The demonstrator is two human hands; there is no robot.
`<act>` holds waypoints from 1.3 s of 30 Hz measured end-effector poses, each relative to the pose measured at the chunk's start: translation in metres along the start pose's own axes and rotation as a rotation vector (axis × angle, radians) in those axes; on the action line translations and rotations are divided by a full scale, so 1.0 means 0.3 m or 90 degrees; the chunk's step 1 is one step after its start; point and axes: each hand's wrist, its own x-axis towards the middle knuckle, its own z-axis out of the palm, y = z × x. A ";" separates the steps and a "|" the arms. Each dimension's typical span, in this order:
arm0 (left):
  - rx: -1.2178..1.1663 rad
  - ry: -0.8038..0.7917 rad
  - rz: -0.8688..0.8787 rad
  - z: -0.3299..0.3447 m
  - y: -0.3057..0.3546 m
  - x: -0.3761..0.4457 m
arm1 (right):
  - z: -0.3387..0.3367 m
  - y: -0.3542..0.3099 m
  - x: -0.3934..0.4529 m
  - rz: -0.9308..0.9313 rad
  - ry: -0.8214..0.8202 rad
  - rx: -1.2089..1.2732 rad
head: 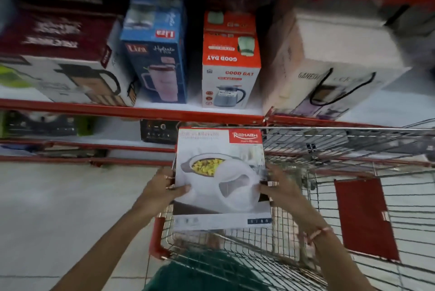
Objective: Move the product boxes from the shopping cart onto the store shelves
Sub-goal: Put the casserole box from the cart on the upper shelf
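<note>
Red-edged store shelves (131, 111) ahead hold cardboard "Liza" (156, 55) and "GOOD DAY" jug boxes (230, 66); left hand (162, 188) and right hand (281, 188) grip a glossy "Rishabh" casserole box (221, 173) between them, above the wire shopping cart (329, 149).

Both hands on white casserole box (221, 180), held above shopping cart (329, 149): left hand (162, 190) grips its left edge, right hand (280, 188) its right edge. Beyond box: shelf (131, 111) with blue Liza box (156, 55), orange Good Day box (231, 66).
</note>
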 end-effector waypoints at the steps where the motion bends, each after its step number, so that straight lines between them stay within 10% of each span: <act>1: -0.012 0.001 0.019 -0.023 0.029 -0.038 | -0.015 -0.035 -0.034 -0.023 0.011 -0.008; 13: -0.045 0.108 0.183 -0.167 0.216 -0.245 | -0.045 -0.274 -0.231 -0.163 0.062 0.027; 30: -0.045 0.289 0.635 -0.407 0.877 -0.289 | -0.238 -0.882 -0.337 -0.611 0.472 0.017; 39: 0.020 0.348 0.710 -0.487 1.216 -0.104 | -0.427 -1.175 -0.127 -0.653 0.555 0.008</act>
